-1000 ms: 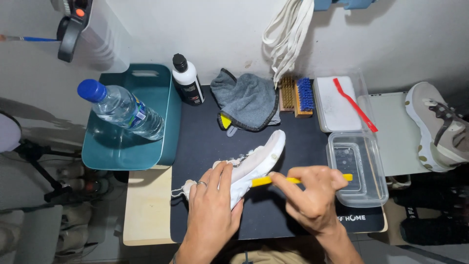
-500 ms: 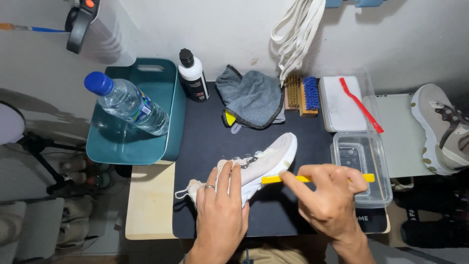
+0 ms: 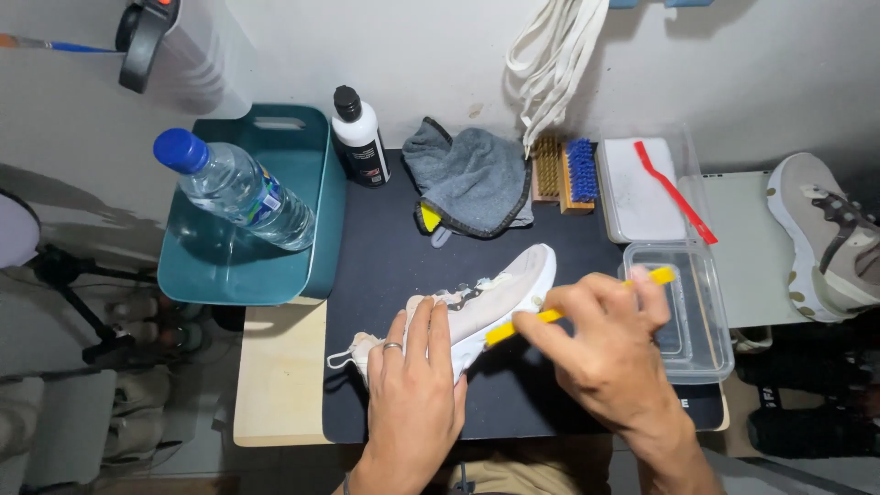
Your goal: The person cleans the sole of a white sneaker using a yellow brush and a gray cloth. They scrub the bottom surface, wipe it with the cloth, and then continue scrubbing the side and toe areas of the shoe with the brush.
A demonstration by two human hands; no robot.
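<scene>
A white sneaker [image 3: 500, 293] lies on its side on a black mat [image 3: 385, 275]. My left hand [image 3: 414, 394] presses flat on the sneaker's heel end, a ring on one finger. My right hand [image 3: 605, 353] grips a thin yellow-handled brush [image 3: 513, 327], and the brush's near tip rests against the sneaker's sole edge. The yellow handle's far end sticks out past my fingers over a clear plastic tub [image 3: 683, 316].
A teal basin [image 3: 234, 266] holds a water bottle [image 3: 234, 191] at the left. At the back stand a black-capped white bottle [image 3: 357, 137], a grey cloth [image 3: 472, 179], two brushes [image 3: 564, 174] and a red toothbrush [image 3: 674, 191] on a lid. A second sneaker [image 3: 825, 238] sits at the right.
The view has shifted slightly. Both hands stay on the sneaker, and the yellow brush has slid a little along its sole edge.
</scene>
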